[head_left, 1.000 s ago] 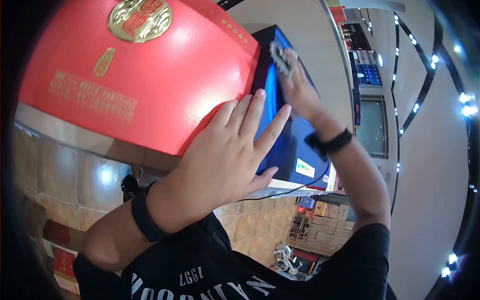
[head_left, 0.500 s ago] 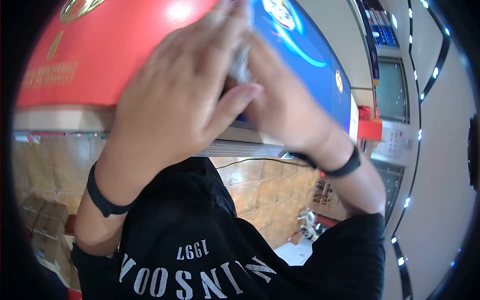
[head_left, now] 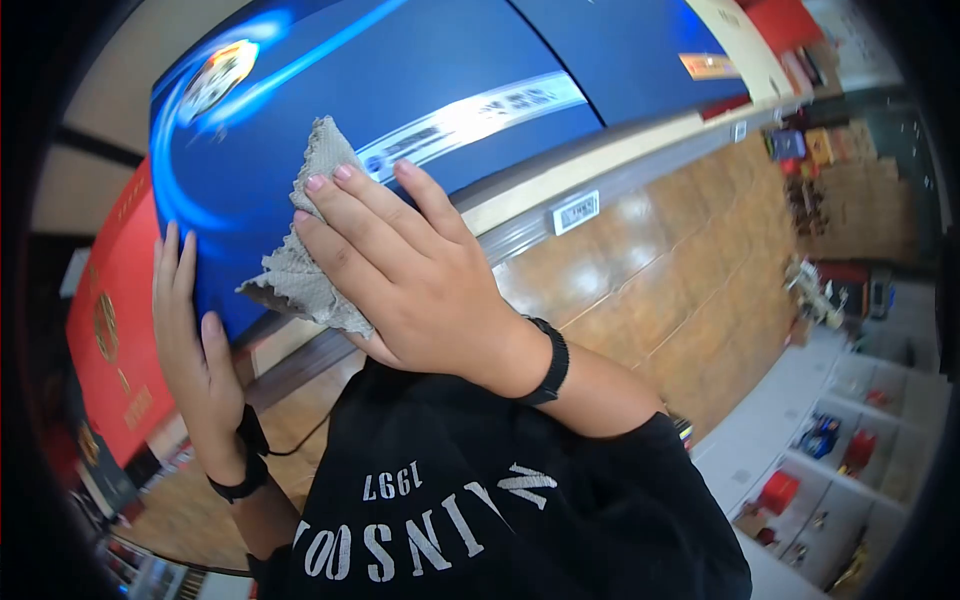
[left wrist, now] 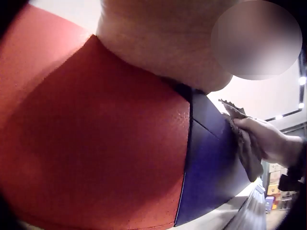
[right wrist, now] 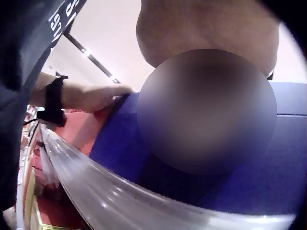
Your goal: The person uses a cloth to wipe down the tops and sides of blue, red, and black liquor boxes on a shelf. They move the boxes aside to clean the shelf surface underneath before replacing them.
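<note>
A grey cloth [head_left: 325, 190] with a zigzag edge is in my right hand [head_left: 410, 280], over the front part of a large blue box [head_left: 300, 90]. The left wrist view shows that hand's thumb [left wrist: 247, 123] against the bunched cloth, part of which hangs down. My left hand [head_left: 195, 350] lies with straight fingers along the left side of the blue box, where it meets a red box [head_left: 115, 320]. In the right wrist view the left hand [right wrist: 98, 97] rests at the seam between the two boxes.
The boxes stand on a pale shelf whose front edge [head_left: 640, 150] carries a price tag [head_left: 575, 212]. Another blue box [head_left: 640, 60] stands to the right. Below is a tiled floor [head_left: 650, 260]; white shelving [head_left: 800, 480] stands at lower right.
The view has turned toward the blue box's front. My left hand has moved off the red box's top to the seam. The right hand brought the cloth nearer, over the blue box.
</note>
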Demonstrator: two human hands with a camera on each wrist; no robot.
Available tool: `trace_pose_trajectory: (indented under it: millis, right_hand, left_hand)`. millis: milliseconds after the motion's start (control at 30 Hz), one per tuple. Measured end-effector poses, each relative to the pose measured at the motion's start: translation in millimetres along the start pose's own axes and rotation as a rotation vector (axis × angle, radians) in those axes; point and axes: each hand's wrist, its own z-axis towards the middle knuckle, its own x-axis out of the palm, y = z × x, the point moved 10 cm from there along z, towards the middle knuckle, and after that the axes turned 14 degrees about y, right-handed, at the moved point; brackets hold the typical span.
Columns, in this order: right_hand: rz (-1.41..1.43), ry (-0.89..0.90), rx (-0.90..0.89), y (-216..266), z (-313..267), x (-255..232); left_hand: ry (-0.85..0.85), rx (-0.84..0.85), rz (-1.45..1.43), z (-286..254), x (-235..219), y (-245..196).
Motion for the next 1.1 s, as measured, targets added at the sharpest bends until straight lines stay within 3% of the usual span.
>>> trace_pose_trajectory:
  millis: [233,467,533,667,700,767,867,933,1100]
  right_hand:
    - [-0.023,-0.429,0.123,-77,-38,-29]
    - [0.009,-0.533,0.242,-132,-67,-63]
    - [0.137,-0.621,0.228,-138,-79,-65]
    - [-0.013,-0.808,0.261,-115,-90,-55]
    - [-0.108,-0.807,0.34,-107,-96,-67]
    - [0.077,-0.776,0.342,-115,-98,-51]
    - [0.368,-0.633,0.222,-125,-102,-29]
    - [0.481,-0.706,0.119,-125,-109,-23]
    - [0.454,-0.633,0.138,-114,-113,-11]
  left_hand:
    - [0.051,0.008,0.0,4,1,-1]
    - [0.026,-0.028,0.033,5,1,-1]
    - [0.014,-0.037,0.057,4,2,1]
    - [0.001,-0.052,0.047,3,3,6]
    - [-0.003,-0.064,0.041,1,2,7]
    - [-0.003,-0.07,0.042,0,2,13]
    - [-0.005,-0.099,0.001,-3,3,16]
    - [-0.009,-0.101,-0.031,-2,2,17]
    - [-0.031,-0.075,0.027,1,0,8]
